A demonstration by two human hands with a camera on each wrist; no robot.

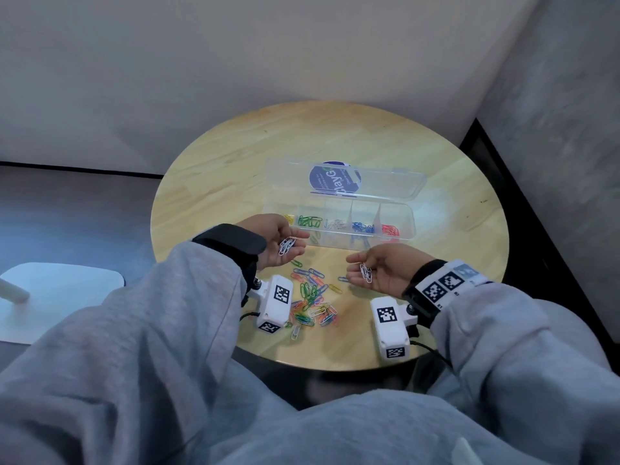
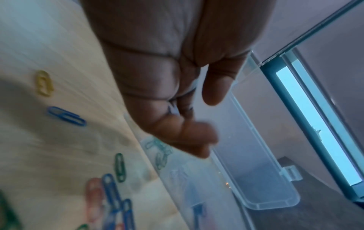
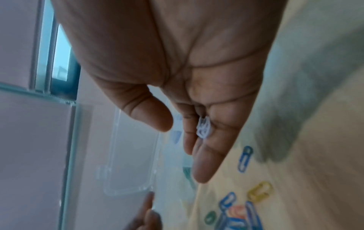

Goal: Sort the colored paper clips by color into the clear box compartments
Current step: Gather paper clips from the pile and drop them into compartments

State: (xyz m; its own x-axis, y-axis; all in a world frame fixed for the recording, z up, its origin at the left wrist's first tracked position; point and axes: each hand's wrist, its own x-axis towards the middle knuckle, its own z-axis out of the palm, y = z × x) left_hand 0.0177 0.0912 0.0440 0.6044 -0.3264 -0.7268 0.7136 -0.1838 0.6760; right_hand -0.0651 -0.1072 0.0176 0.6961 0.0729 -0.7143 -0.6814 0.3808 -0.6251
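My left hand (image 1: 295, 241) is turned palm up just left of the clear box (image 1: 413, 219), with a bunch of white clips (image 1: 287, 246) lying in its cupped palm. Its fingers look loosely bent in the left wrist view, where the white clips (image 2: 173, 109) barely show. My right hand (image 1: 352, 266) is also palm up in front of the box, with a few white clips (image 3: 204, 129) resting on its nearly straight fingers. The box's compartments hold yellow (image 1: 289, 219), green (image 1: 310, 221), white (image 1: 335, 224), blue (image 1: 362, 227) and red clips (image 1: 390, 229). A mixed pile of clips (image 1: 312, 297) lies between my wrists.
The box's lid (image 1: 369, 182) lies open flat behind it on the round wooden table (image 1: 235, 162). Wrist cameras (image 1: 275, 307) hang under both forearms close to the pile. A white seat (image 1: 60, 297) stands to the left, and walls close in behind and to the right.
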